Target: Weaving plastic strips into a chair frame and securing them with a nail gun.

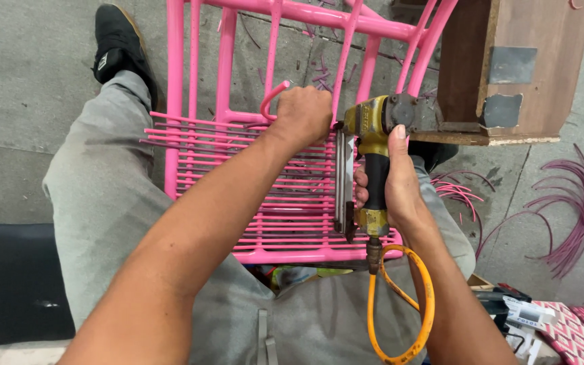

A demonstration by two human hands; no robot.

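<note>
In the middle of the frame, the left hand (303,111) closes tightly on a pink rattan strand (272,94), keeping it stretched against the pink chair frame (292,255); the right hand (393,179) wraps fully around the yellow pneumatic staple gun (368,145), nose beside the strand.

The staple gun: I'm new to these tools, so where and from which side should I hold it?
Grip the black handle from the right, as the right hand does; it is the narrow waist between the yellow head and the hose fitting below.

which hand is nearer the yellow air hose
Right. The right hand grips the nail gun just above the yellow hose; the left hand holds a pink strand farther up.
</note>
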